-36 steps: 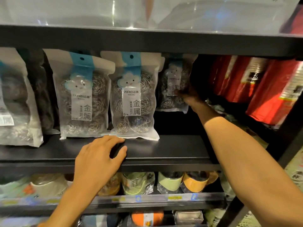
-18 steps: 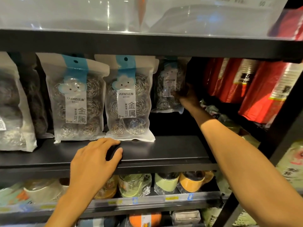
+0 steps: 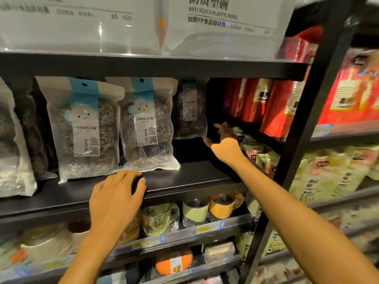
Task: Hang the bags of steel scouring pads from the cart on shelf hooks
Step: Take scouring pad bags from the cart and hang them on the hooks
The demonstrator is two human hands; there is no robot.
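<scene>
I count three cloud-label bags of steel scouring pads: the left bag [image 3: 82,128], the middle bag [image 3: 146,121] and the far bag [image 3: 189,109], set back on the right. A fourth, the white bag [image 3: 12,144] at the left edge, is cut off. There are two hands — my left hand [image 3: 117,193] and right hand [image 3: 223,144]. Up top sit two packs, the left bowl pack [image 3: 71,27] and right bowl pack [image 3: 225,27]. Lower down are three mugs: the wrapped green mug [image 3: 160,218], plain green mug [image 3: 195,209] and orange mug [image 3: 222,204]. The red packs [image 3: 254,99] overlap too much to count.
</scene>
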